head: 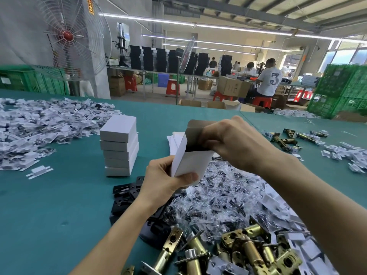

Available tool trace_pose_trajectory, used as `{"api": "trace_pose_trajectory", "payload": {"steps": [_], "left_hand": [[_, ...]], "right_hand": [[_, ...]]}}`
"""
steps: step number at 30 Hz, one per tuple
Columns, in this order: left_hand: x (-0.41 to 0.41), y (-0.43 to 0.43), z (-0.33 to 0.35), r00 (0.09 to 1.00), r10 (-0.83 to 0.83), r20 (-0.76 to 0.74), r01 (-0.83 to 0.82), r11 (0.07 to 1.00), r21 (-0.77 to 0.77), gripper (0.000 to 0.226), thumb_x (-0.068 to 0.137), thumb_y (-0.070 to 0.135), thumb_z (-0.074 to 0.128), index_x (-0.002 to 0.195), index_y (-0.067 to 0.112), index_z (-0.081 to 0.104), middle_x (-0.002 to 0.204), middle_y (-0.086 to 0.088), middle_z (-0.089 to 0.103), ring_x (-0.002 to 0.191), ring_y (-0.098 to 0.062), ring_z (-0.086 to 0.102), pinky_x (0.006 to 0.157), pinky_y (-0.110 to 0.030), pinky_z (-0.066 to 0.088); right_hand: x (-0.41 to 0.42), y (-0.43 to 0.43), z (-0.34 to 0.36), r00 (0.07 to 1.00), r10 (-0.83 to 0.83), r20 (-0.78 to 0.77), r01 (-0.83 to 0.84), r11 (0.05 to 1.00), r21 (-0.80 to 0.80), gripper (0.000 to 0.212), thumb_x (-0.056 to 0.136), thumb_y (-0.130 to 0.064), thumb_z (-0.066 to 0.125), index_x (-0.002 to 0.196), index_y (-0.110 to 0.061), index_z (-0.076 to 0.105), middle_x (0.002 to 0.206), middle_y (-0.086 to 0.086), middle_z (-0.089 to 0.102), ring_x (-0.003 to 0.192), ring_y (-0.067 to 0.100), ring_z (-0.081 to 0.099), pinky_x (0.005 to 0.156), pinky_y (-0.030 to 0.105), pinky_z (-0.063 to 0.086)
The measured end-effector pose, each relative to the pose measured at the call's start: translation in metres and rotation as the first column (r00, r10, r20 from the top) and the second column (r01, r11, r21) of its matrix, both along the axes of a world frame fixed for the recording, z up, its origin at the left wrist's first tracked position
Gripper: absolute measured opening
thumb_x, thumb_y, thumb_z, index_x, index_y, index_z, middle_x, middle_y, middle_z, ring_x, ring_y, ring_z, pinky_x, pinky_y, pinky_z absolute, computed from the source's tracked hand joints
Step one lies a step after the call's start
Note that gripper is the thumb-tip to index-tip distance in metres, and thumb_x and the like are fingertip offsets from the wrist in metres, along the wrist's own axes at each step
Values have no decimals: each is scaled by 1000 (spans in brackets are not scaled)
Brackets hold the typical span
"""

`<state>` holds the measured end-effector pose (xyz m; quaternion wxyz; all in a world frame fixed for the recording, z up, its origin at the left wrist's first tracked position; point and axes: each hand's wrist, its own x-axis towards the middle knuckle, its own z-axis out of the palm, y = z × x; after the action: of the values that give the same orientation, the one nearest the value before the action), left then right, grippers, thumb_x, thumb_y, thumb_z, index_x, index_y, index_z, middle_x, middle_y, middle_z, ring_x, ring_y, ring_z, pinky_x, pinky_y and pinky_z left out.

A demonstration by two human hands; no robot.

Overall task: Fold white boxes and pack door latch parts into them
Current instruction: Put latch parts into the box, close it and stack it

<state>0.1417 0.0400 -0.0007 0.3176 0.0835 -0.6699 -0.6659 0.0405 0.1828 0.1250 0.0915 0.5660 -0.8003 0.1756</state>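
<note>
A small white box [190,163] is held upright above the middle of a green table [59,205], its long axis running near to far and tilted slightly right, with the open top end pointing away. The lower end is pinched by the left hand [160,185], thumb laid across the white front panel and fingers closed behind it. The upper end is gripped by the right hand [228,141], whose fingers are curled down over the brown inner flap [195,132] at the opening; whether something is being pushed inside cannot be told. Both forearms reach in from the near edge, the right one higher and further out. Brass latch parts [246,249] are heaped at the near right, directly below the right forearm, so that hand seems the nearer for a pickup. Five closed boxes [119,147] are stacked just left of the held box.
</note>
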Motion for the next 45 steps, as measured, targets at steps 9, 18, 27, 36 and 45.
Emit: {"api": "trace_pose_trajectory", "payload": {"steps": [9, 18, 27, 36, 45], "left_hand": [[0, 1, -2, 1000, 8, 29, -7, 1000, -25, 34, 58, 25, 90, 89, 32, 81, 91, -10, 76, 85, -46, 67, 65, -59, 60], [0, -8, -2, 996, 65, -61, -61, 996, 59, 40, 55, 20, 89, 92, 26, 79, 94, -4, 78, 86, -22, 74, 68, -28, 61], [0, -1, -2, 998, -16, 59, 10, 994, 110, 34, 61, 25, 91, 92, 23, 78, 97, -8, 75, 90, -26, 73, 65, -46, 63], [-1, -2, -4, 998, -13, 60, 11, 999, 35, 25, 67, 20, 86, 88, 31, 78, 92, -7, 75, 84, -19, 71, 64, -34, 62], [1, 0, -7, 981, -146, 126, 151, 988, -29, 34, 67, 25, 85, 100, 31, 76, 95, -3, 75, 88, -15, 70, 72, -32, 60]], "right_hand": [[2, 2, 5, 994, -67, -82, 80, 981, 176, 32, 92, -12, 55, 110, -34, 71, 105, 2, 70, 96, 31, 63, 81, 45, 55], [-21, 30, -34, 978, -198, 59, 206, 923, -325, 11, 91, -13, 63, 94, -17, 73, 84, -8, 69, 75, 12, 64, 73, 42, 57], [-42, 55, -106, 904, -397, 158, 312, 866, 390, 42, 76, -41, 81, 114, -29, 67, 94, -10, 61, 78, 2, 56, 72, 25, 48], [-37, 58, -90, 943, -256, 213, 239, 965, 104, 20, 96, -21, 61, 83, -35, 56, 92, -14, 64, 86, 4, 65, 82, 27, 56], [6, 31, -15, 991, 132, -20, -124, 859, -497, 7, 90, -12, 69, 95, -14, 73, 86, -4, 67, 70, 7, 63, 66, 16, 51]]}}
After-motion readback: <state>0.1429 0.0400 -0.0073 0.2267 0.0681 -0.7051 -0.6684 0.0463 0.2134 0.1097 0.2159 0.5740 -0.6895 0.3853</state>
